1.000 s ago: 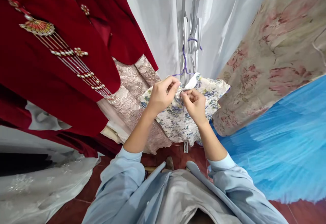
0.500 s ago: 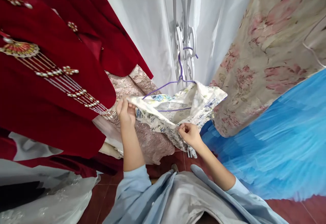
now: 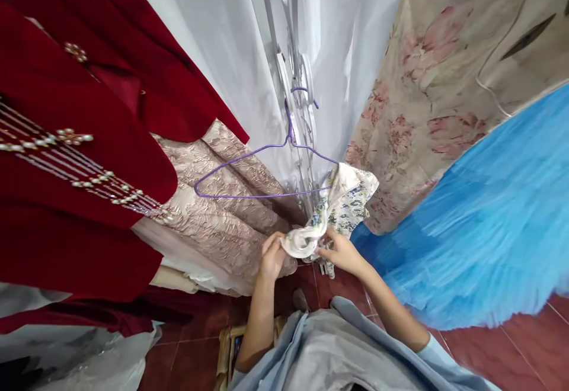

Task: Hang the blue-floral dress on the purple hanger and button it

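Note:
A purple wire hanger (image 3: 240,157) hangs by its hook from a white metal rack (image 3: 306,80). A white floral garment (image 3: 353,204) with blue and yellow print stays on the hanger's right shoulder; the left shoulder is bare. My left hand (image 3: 272,255) pinches the garment's edge below the hanger's bottom bar. Beside it, my right hand (image 3: 341,253) grips the bunched cloth, its fingers partly hidden behind the fabric. Between both hands the cloth curls into a loop.
Red velvet garments (image 3: 89,112) with pearl strings hang at left, over a pink brocade skirt (image 3: 231,231). White drapes (image 3: 204,35) are behind the rack. At right hang a beige floral dress (image 3: 413,124) and blue tulle (image 3: 480,213). A wooden frame (image 3: 224,352) stands on the red tiles.
The garment's left side has come off the hanger. My left hand has moved right and down with it, close to my right hand. The camera view has shifted slightly right.

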### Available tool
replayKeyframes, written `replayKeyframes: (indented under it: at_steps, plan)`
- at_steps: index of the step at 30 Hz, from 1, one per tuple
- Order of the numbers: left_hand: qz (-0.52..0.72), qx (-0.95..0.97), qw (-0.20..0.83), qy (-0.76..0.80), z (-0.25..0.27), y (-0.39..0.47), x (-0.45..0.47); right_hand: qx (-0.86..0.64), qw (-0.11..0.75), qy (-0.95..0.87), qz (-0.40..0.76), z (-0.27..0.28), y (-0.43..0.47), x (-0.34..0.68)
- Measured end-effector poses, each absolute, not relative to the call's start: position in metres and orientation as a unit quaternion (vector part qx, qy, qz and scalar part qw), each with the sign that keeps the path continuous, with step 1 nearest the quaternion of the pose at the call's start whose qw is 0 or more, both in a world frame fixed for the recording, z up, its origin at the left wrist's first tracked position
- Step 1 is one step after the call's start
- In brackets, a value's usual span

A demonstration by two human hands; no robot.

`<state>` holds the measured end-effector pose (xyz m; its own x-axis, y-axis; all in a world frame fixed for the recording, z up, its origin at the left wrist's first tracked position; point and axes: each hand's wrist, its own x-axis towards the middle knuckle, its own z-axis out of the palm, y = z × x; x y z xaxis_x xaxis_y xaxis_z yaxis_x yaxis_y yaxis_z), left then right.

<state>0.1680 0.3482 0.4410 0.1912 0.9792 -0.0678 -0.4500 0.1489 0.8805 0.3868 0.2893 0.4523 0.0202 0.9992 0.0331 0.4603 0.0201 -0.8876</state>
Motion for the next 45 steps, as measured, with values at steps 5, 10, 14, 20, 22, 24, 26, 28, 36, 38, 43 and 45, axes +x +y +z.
replayKeyframes:
  at_steps: [5, 10, 14, 20, 22, 24, 26, 28, 36, 38, 43, 45]
  plan:
    - [0.474, 0.620, 0.540, 0.316, 0.473, 0.320, 0.232, -0.501, 0.451, -0.663, 0.326, 0.459, 0.258, 0.388]
    - [0.445, 0.749, 0.396, 0.290, 0.483, 0.298, 0.275, -0.565, 0.507, -0.592, 0.270, 0.462, 0.241, 0.418]
    - [0.421, 0.743, 0.451, 0.261, 0.477, 0.285, 0.297, -0.534, 0.467, -0.611, 0.351, 0.466, 0.229, 0.447]
    - [0.342, 0.634, 0.649, 0.245, 0.459, 0.281, 0.309, -0.550, 0.453, -0.607, 0.351, 0.471, 0.218, 0.476]
    - [0.291, 0.577, 0.727, 0.232, 0.449, 0.281, 0.308, -0.554, 0.459, -0.604, 0.343, 0.475, 0.217, 0.485]
    - [0.250, 0.565, 0.752, 0.231, 0.439, 0.284, 0.301, -0.548, 0.471, -0.608, 0.330, 0.482, 0.217, 0.494]
    - [0.221, 0.598, 0.728, 0.252, 0.432, 0.289, 0.288, -0.540, 0.488, -0.615, 0.304, 0.490, 0.218, 0.503]
    - [0.198, 0.649, 0.681, 0.276, 0.428, 0.296, 0.266, -0.534, 0.506, -0.620, 0.273, 0.499, 0.220, 0.511]
    - [0.273, 0.771, 0.469, 0.333, 0.451, 0.324, 0.148, -0.520, 0.597, -0.562, 0.239, 0.523, 0.244, 0.529]
    - [0.312, 0.771, 0.435, 0.345, 0.469, 0.334, 0.125, -0.514, 0.609, -0.549, 0.252, 0.524, 0.256, 0.525]
    - [0.406, 0.740, 0.398, 0.359, 0.522, 0.368, 0.092, -0.502, 0.633, -0.519, 0.278, 0.524, 0.283, 0.509]
    - [0.441, 0.724, 0.405, 0.342, 0.537, 0.383, 0.088, -0.501, 0.639, -0.509, 0.285, 0.523, 0.290, 0.504]
